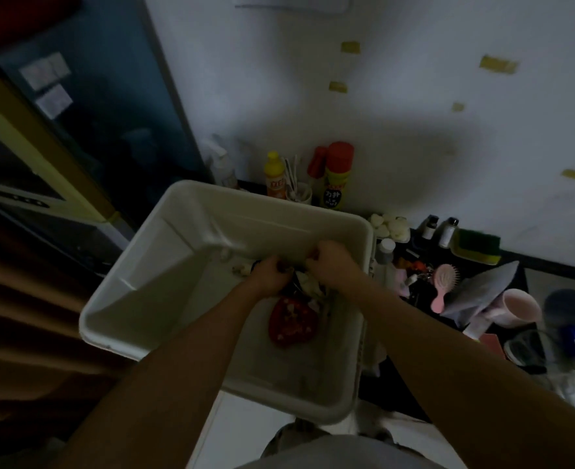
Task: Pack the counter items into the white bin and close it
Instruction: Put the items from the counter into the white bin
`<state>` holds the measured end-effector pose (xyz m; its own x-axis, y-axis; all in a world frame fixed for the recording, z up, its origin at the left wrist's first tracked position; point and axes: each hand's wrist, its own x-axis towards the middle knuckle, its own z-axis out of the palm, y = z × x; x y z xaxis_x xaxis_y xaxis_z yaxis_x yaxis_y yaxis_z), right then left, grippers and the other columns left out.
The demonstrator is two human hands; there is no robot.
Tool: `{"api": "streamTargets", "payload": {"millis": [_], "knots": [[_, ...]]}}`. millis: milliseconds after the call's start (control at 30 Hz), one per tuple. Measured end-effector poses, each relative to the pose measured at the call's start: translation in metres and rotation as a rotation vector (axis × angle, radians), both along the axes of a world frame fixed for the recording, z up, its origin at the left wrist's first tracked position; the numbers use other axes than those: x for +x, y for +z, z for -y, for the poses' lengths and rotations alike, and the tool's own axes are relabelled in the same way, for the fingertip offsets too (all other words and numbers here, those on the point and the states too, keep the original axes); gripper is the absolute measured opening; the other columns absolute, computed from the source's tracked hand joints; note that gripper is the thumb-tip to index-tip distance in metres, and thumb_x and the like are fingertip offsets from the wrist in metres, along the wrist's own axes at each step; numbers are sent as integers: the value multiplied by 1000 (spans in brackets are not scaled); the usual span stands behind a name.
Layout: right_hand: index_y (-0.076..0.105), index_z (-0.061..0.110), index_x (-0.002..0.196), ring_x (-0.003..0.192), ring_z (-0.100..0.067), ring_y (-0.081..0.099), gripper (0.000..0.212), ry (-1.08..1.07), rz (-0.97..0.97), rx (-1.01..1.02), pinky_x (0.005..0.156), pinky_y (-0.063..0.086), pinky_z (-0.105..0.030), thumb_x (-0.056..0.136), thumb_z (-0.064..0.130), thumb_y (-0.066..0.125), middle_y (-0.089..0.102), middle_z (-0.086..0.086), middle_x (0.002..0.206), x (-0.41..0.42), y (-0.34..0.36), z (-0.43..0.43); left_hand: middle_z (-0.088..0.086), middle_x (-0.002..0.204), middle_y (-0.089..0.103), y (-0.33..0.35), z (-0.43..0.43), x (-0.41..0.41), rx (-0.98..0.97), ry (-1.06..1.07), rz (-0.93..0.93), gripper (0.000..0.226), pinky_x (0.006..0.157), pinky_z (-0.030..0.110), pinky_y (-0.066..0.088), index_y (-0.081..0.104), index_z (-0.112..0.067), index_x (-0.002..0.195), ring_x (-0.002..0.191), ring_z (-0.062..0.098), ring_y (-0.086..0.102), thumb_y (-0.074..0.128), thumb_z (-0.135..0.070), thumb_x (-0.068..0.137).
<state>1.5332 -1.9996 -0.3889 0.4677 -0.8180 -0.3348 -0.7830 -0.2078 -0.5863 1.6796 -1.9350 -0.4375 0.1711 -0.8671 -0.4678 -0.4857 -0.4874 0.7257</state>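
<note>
Bin (178,265) of smooth white plastic, rectangular, holds rounded red pouch (291,321).

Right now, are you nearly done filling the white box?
Not yet. Done: a red item lies in the white bin. In hand: left hand and right hand are both inside it, fingers curled on a small bundle too dim to name. Left: the pink hairbrush, pink cup and small bottles sit on the counter, and the bin is open.

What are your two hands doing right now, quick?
Left hand: curled, gripping the dark-and-white bundle inside the white bin; too blurred to name it.
Right hand: curled, gripping the same bundle.
</note>
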Motion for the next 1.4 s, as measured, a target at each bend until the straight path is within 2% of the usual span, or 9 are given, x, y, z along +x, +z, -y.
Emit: {"api": "streamTargets", "payload": {"millis": [133, 333, 500, 667, 867, 1067, 1167, 1233, 1400], "knots": [[63, 7, 111, 92, -21, 59, 25, 58, 151, -142, 82, 51, -35, 94, 22, 54, 65, -10, 104, -17, 43, 8, 8, 133, 52, 47, 9, -18, -149, 45, 27, 42, 91, 28, 42, 48, -8, 137, 121, 24, 51, 51, -19, 97], [58, 13, 121, 97, -14, 55, 29, 16, 276, -227, 80, 42, -25, 93, 16, 53, 58, 0, 108, -63, 76, 21, 4, 130, 56, 87, 30, -51, -447, 37, 143, 34, 91, 24, 38, 55, -12, 129, 118, 19, 52, 54, -15, 95], [58, 8, 115, 98, -29, 59, 25, -65, 268, -241, 86, 51, -43, 92, 16, 52, 62, -13, 109, -115, 83, 33, 4, 134, 54, 116, 54, -93, -578, -58, 140, 35, 99, 26, 41, 54, -14, 130, 122, 16, 50, 53, -13, 96], [53, 11, 125, 97, -15, 54, 31, -153, 305, -227, 80, 42, -25, 94, 15, 53, 54, 2, 110, -178, 76, 36, 3, 141, 47, 122, 73, -155, -532, -171, 118, 37, 100, 28, 39, 49, -18, 135, 128, 18, 44, 53, -22, 98], [56, 7, 119, 94, -17, 55, 28, -255, 275, -238, 77, 40, -24, 91, 9, 55, 59, -4, 106, -252, 56, 31, 3, 137, 51, 111, 86, -231, -494, -259, 54, 39, 93, 26, 41, 49, -17, 135, 123, 18, 49, 53, -23, 97], [55, 8, 122, 94, -14, 53, 29, -341, 249, -112, 78, 39, -25, 94, 13, 53, 58, -4, 108, -307, 16, 19, 3, 135, 54, 74, 77, -286, -415, -327, 7, 37, 98, 24, 42, 51, -14, 133, 122, 16, 51, 52, -16, 97], [57, 8, 114, 91, -19, 56, 21, -384, 261, -48, 80, 46, -33, 95, 15, 51, 59, -5, 103, -326, -3, 8, 1, 130, 55, 46, 68, -304, -326, -363, -7, 34, 89, 18, 42, 51, -15, 131, 113, 12, 54, 49, -14, 97], [59, 8, 104, 83, -19, 55, 14, -378, 249, -16, 77, 46, -35, 92, 9, 50, 59, -3, 92, -338, -18, -1, 2, 136, 52, 26, 58, -316, -292, -378, 12, 38, 95, 19, 37, 50, -13, 135, 121, 14, 50, 50, -15, 97], [55, 10, 90, 71, -20, 51, 7, -371, 234, 52, 64, 39, -29, 86, 5, 53, 56, -10, 85, -356, -54, -22, 7, 132, 55, -7, 45, -331, -219, -378, -13, 34, 89, 16, 38, 50, -9, 132, 116, 15, 52, 50, -12, 98]]}}
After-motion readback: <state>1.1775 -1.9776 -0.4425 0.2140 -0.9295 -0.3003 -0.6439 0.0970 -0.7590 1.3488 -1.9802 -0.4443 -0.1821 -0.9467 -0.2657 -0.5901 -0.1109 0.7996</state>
